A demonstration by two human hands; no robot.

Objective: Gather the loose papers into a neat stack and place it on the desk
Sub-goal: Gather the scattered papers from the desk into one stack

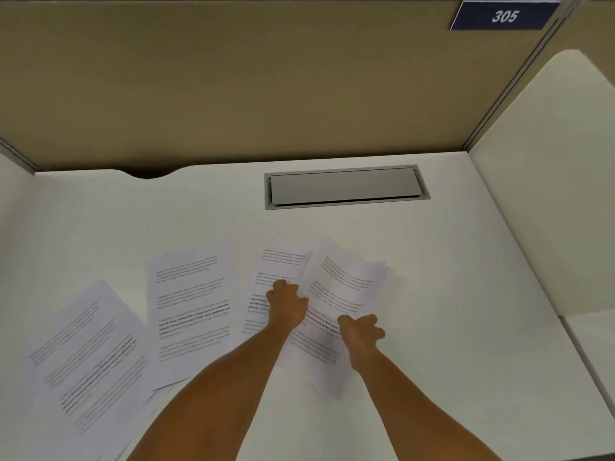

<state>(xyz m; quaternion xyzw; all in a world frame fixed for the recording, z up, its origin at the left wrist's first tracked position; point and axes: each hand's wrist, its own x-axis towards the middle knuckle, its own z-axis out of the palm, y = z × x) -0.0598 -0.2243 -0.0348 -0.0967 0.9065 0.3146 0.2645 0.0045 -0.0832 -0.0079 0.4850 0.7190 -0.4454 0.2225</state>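
Several printed white sheets lie spread across the white desk [432, 261]. A small pile of tilted sheets [346, 281] sits at the right of the spread. My right hand [361, 331] grips that pile at its lower right edge. My left hand [288, 302] rests with curled fingers on the pile's left edge, over a flat sheet [273, 261] beneath it. Left of that lies another sheet [191, 294], and at the far left a slanted sheet [86, 354] overlaps more paper near the desk's front edge.
A grey cable-tray lid [344, 186] is set into the desk behind the papers. Tan partition walls [233, 78] close the back, with a blue sign reading 305 [504, 15]. A white side panel [549, 194] stands at the right. A cable notch [146, 174] cuts the back edge.
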